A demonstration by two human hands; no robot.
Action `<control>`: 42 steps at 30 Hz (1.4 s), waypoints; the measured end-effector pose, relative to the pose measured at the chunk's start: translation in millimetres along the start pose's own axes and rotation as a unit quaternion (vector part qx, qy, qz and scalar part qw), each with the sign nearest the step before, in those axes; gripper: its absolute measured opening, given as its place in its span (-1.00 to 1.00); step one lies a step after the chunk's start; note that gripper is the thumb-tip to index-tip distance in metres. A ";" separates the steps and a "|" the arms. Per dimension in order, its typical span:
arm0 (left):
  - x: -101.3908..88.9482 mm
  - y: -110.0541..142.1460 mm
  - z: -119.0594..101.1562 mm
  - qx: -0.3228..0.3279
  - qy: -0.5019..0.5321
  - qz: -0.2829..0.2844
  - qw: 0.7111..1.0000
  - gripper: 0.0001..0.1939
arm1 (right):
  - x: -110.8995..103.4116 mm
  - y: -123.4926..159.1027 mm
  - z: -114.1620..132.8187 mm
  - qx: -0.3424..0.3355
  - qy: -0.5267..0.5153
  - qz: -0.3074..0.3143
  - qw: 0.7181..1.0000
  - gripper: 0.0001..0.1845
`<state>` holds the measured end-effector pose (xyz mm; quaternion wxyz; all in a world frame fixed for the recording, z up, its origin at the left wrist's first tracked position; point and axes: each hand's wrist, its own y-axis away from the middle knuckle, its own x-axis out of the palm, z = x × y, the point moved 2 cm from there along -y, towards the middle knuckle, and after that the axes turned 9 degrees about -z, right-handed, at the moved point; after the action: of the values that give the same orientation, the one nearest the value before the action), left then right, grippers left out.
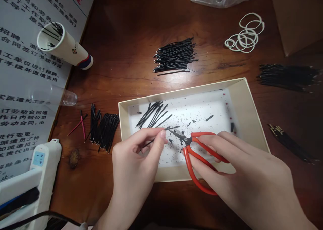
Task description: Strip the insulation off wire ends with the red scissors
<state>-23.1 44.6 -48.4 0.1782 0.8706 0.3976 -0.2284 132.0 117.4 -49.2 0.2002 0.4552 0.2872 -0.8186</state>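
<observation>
Over a shallow cream box, my left hand pinches a thin black wire between thumb and fingertips. My right hand grips red-handled scissors, fingers through the loops. Their blades meet the wire's tip just beyond my left fingertips; whether they are fully closed I cannot make out. Inside the box, several loose black wires lie at the left. Small black scraps and fine bits are scattered over its white bottom.
Black wire bundles lie behind the box, left and right. White rubber bands sit back right. A paper cup holding wires, a clear plastic cup and a power strip stand along the left side.
</observation>
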 end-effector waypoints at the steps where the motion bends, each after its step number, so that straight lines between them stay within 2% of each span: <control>1: 0.1 0.1 0.0 0.000 -0.002 0.002 1.000 -0.91 | 0.3 -0.7 0.2 0.001 -0.002 0.001 1.000 -0.91; 22: -0.6 1.6 1.0 0.015 -0.043 0.005 0.999 -0.91 | -0.2 -0.8 -0.8 -0.009 0.008 0.014 1.000 -0.89; 27: -0.8 1.5 0.8 0.012 -0.038 0.001 0.999 -0.90 | -0.9 -1.6 -2.5 -0.007 0.021 -0.004 1.000 -0.92; 42: -0.5 1.8 1.1 0.033 -0.037 -0.004 0.999 -0.89 | 1.6 -1.3 -1.9 -0.020 0.015 -0.004 1.000 -0.90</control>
<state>-22.3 42.7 -48.8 0.1633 0.8654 0.3862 -0.2744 131.7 119.6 -51.0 0.2015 0.4621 0.3089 -0.8065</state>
